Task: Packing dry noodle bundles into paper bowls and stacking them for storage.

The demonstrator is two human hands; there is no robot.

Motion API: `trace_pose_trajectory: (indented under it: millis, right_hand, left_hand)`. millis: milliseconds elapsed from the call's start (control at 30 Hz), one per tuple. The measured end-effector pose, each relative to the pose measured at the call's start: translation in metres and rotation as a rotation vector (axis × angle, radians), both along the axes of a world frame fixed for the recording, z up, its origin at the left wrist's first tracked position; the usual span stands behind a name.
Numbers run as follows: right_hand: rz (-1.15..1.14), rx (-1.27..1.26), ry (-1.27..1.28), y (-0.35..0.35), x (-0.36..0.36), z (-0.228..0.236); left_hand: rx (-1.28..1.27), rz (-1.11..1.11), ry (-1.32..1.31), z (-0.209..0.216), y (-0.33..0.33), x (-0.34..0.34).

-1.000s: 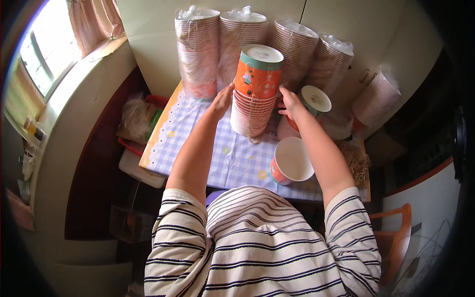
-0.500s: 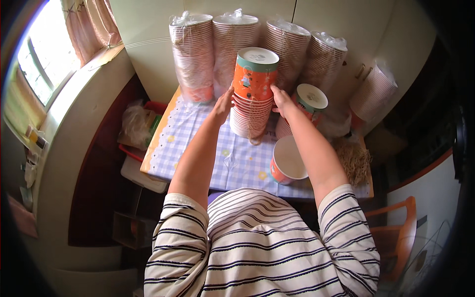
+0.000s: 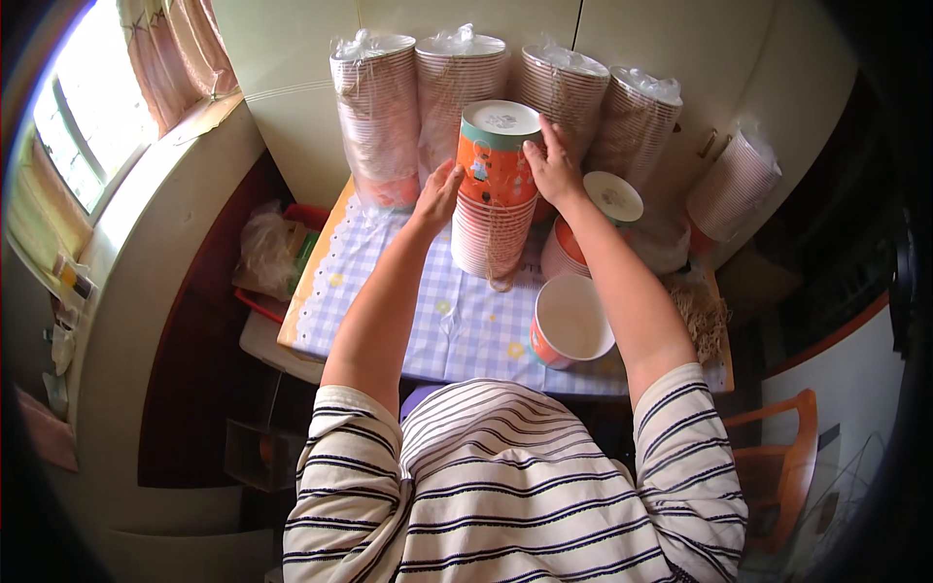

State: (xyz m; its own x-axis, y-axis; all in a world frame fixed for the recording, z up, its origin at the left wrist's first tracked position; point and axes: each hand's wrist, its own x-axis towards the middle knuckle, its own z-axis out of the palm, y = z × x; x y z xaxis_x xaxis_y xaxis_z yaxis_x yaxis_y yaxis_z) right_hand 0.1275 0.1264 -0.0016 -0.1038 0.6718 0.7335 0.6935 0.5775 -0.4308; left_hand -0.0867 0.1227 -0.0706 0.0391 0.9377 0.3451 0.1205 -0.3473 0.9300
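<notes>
An upside-down stack of orange-and-green paper buckets [image 3: 493,236], white rims downward, stands on the table before me. Its top bucket [image 3: 496,171] shows its whole pale base and orange wall. My left hand [image 3: 439,199] presses on the left side of this bucket. Against its upper right wall lies my right hand [image 3: 556,170], thumb on the front and fingers reaching behind, partly hidden. A twine handle [image 3: 501,277] hangs down the front of the stack. Nearer me, a single bucket [image 3: 575,316] rests mouth up, tilted toward me.
Several tall bucket stacks in clear plastic [image 3: 377,121] line the back of the table. Another inverted stack [image 3: 614,197] stands behind my right forearm. A bundle of twine [image 3: 702,321] lies at the right edge of the checked tablecloth [image 3: 389,335]. An orange chair [image 3: 799,457] stands at right.
My right hand has moved up the top bucket, from its lower wall to near its base. My left hand stays at its side. The stack has hardly moved.
</notes>
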Motion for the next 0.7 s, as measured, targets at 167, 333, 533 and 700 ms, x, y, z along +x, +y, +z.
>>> trace_pose_trajectory:
  millis: [167,333,533,700]
  right_hand:
    - [-0.009,-0.087,-0.051,-0.005,0.014,-0.011]
    - [-0.025,-0.222,-0.087,-0.017,0.004,-0.008]
    - [0.013,-0.06,-0.067,-0.009,0.013,-0.025]
    - [0.019,-0.113,0.126,-0.018,0.007,-0.037]
  left_hand:
    - [0.036,-0.059,0.022,0.009,-0.017,0.024]
    - [-0.014,-0.068,-0.018,-0.03,-0.007,0.015]
    - [-0.015,-0.076,-0.002,-0.022,-0.015,0.022]
    - [-0.012,0.036,0.026,-0.041,-0.006,0.005]
